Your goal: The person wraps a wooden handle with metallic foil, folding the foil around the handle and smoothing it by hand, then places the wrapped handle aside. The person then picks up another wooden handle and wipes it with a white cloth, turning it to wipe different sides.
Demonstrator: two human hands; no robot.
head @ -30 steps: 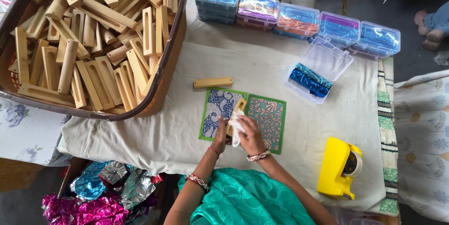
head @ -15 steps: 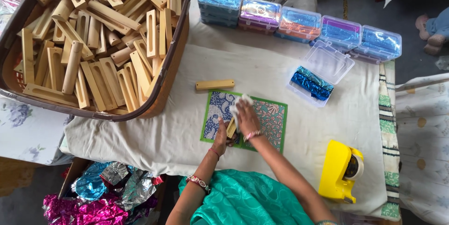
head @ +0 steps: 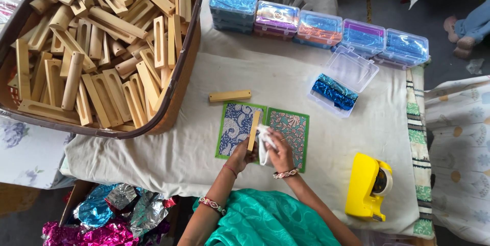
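Partly hidden white cloth (head: 264, 146) in right hand (head: 279, 155)

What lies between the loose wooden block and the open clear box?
In the head view, only bare white cloth lies between the loose wooden block and the open clear box.

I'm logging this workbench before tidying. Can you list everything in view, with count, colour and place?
wooden block: one, tan, in left hand
white cloth: one, at right hand
patterned cards: two, green-edged, under the hands
loose block: one, tan, above cards
basket: one, brown, full of tan blocks, left
closed boxes: five, clear, far edge
open box: one, blue foil inside
tape dispenser: one, yellow, right
foil wrappers: many, mixed colours, bottom left
left hand
right hand
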